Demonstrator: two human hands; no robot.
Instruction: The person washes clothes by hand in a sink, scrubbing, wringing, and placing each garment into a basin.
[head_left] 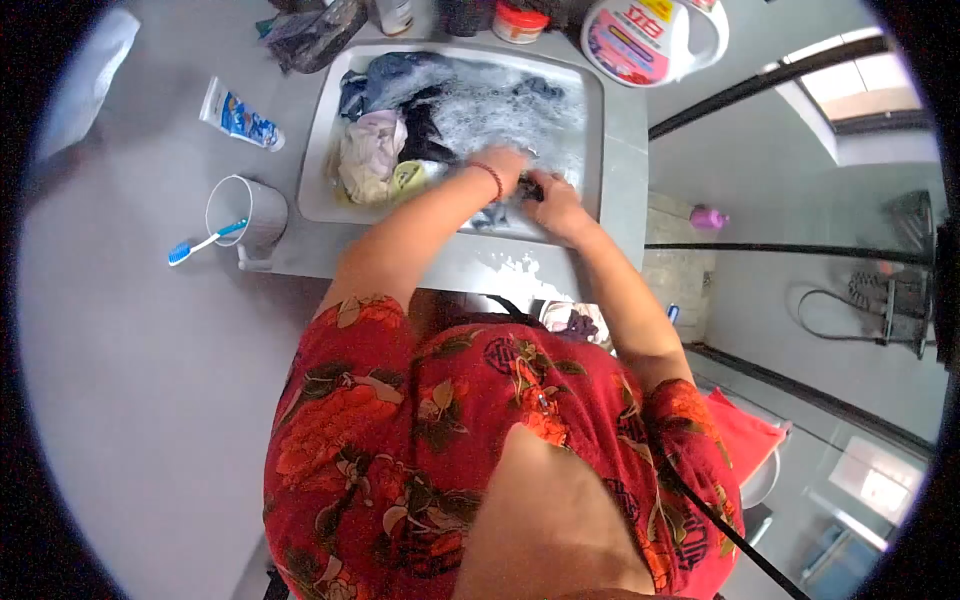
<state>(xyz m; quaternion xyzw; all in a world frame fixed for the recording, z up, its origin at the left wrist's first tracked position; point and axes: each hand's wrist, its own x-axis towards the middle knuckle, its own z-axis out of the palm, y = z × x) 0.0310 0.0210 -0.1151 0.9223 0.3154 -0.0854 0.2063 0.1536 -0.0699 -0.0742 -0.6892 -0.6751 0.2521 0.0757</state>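
Note:
Soapy water and suds fill a white rectangular sink (313, 150). My left hand (507, 164), with a red beaded bracelet at the wrist, is low in the sink, its fingers closed around dark wet cloth. Close beside it, my right hand (556, 206) grips the same dark cloth (531, 187) near the front rim. Both hands are slightly blurred, and suds hide part of the cloth. To their left lie a black garment (424, 130), a pale pink garment (370, 155) and a small yellow-green item (408, 177). Dark blue fabric (400, 75) floats at the back left.
Left of the sink stand a white cup (262, 212) with a blue toothbrush (205, 241) and a toothpaste tube (242, 117). Behind are a detergent bottle (640, 45), a red-lidded tub (519, 22) and a dark plastic bag (315, 35). Water puddles (520, 278) wet the front edge.

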